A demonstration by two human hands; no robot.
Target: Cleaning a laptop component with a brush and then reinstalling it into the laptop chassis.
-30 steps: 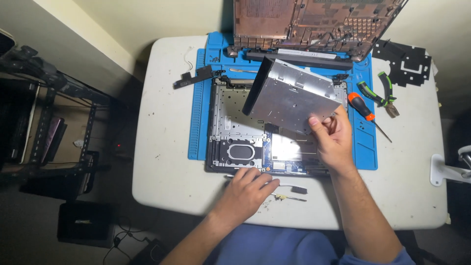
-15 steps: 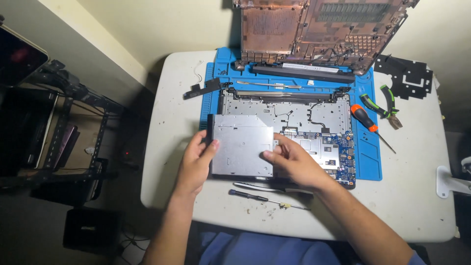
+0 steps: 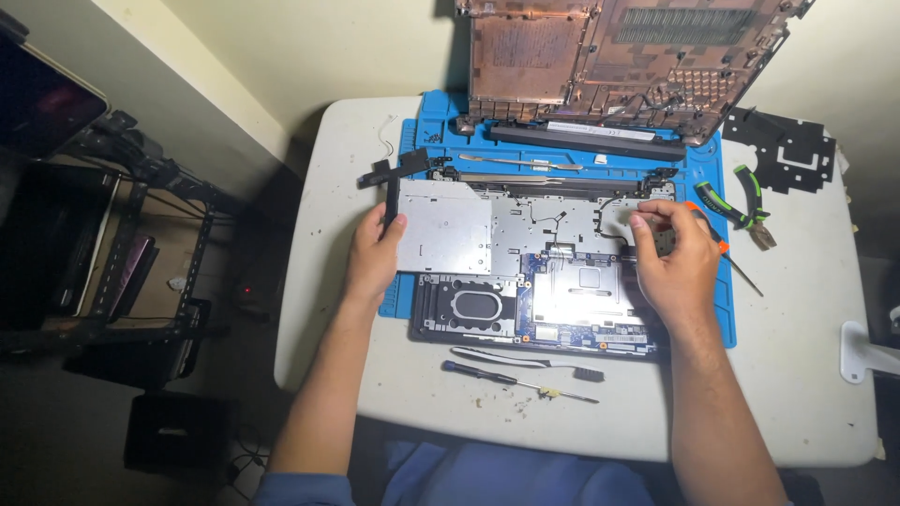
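Note:
An opened laptop base (image 3: pixel 562 300) lies on a blue work mat (image 3: pixel 722 319), its circuit board and silver inner plate exposed. A flat silver optical drive (image 3: pixel 445 232) sits in the base's upper left corner. My left hand (image 3: pixel 373 258) grips the drive's left edge at its black front strip. My right hand (image 3: pixel 673 262) is on the upper right part of the base, thumb and bent fingers pinched at the metal plate there. What the fingertips pinch is too small to tell.
The laptop's bottom cover (image 3: pixel 609 66) leans upright against the wall. An orange-handled screwdriver (image 3: pixel 724 251), green pliers (image 3: pixel 741 201) and a black cut sheet (image 3: pixel 783 145) lie to the right. A black screwdriver (image 3: pixel 516 379) and a thin pry tool (image 3: pixel 525 358) lie near me. A dark rack (image 3: pixel 112 253) stands left.
The drive was held up tilted in my right hand, then lowered with both hands. It now lies flat in the base's upper left, and my right hand has moved to the right side.

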